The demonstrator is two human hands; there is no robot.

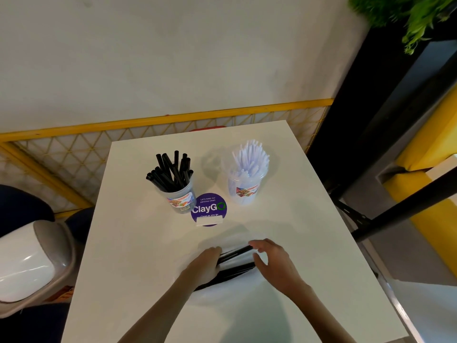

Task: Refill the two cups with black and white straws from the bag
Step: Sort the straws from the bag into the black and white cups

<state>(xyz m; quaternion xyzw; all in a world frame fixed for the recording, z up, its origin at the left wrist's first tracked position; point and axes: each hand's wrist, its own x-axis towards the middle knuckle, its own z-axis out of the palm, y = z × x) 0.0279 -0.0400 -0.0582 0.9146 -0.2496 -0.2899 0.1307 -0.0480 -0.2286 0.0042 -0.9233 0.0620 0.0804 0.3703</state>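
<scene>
The left hand [207,263] is curled over the left end of a clear bag [237,262], gripping it. The right hand [274,261] holds the other end, thumb and bent fingers pinching the plastic. A bundle of black straws [235,253] lies slanted inside the bag between the two hands. The bag rests on the near middle of the white table [138,243], well in from every edge.

Bare tabletop lies to either side of the forearms and in a band between the hands and the cups. Beyond that band, a round purple sticker [209,209] is stuck flat to the top. The left cup [179,196] stands just beside it, its base meeting the sticker's rim, packed with upright black straws [173,172]. The right cup [243,191] stands apart on the other side, full of white straws [252,157]. A gap lies between the cups, and both sit back from the far edge.

A yellow mesh railing [74,154] runs behind the far edge. A white chair [29,263] sits close to the left edge, and a dark slanted bar [405,206] crosses beyond the right edge.
</scene>
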